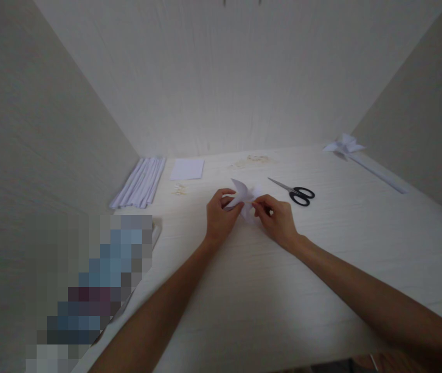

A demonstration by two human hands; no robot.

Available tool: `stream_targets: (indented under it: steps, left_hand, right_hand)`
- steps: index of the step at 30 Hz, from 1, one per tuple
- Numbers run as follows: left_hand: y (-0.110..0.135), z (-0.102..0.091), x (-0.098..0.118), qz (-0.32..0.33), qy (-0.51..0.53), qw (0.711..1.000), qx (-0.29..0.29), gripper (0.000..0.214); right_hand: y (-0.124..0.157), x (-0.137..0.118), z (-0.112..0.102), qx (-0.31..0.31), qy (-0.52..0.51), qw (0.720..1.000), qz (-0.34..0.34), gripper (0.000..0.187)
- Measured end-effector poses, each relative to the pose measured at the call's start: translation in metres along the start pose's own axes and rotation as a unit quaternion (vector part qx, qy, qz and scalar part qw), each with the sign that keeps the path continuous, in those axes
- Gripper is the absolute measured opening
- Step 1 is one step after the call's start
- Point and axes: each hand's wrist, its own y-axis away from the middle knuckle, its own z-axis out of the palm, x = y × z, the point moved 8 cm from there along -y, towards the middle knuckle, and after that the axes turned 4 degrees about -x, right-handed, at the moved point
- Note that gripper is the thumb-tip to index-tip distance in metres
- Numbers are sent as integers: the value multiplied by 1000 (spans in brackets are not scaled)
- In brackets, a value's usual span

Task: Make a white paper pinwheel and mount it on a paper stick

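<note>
My left hand [224,215] is closed around one side of a white paper pinwheel [241,192], its thumb near the middle of the folds. One pointed blade sticks up above the fingers. My right hand [277,217] pinches with thumb and forefinger close to the pinwheel's centre. Whatever sits between those fingertips is too small to make out. Just to the right of the hands, scissors [296,194] with black handles lie with their blades together, pointing to the back left.
White paper rolls [141,182] lie side by side at the left, beside square paper sheets [187,169]. Small pale fasteners form one pile [179,189] and a scattered group [258,158]. A pinwheel [344,145] on a paper stick [380,173] rests at right. Walls enclose the table [341,233].
</note>
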Motion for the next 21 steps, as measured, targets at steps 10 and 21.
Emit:
stream_targets:
  steps: [10,21]
  left_hand:
    - [1,0,1,15,-39,999,1,26]
    - [2,2,3,27,-74,997,0,25]
  right_hand:
    - [1,-2,2,-17,55,998,-7,16]
    - [1,0,0,-4,42,999,-13,19]
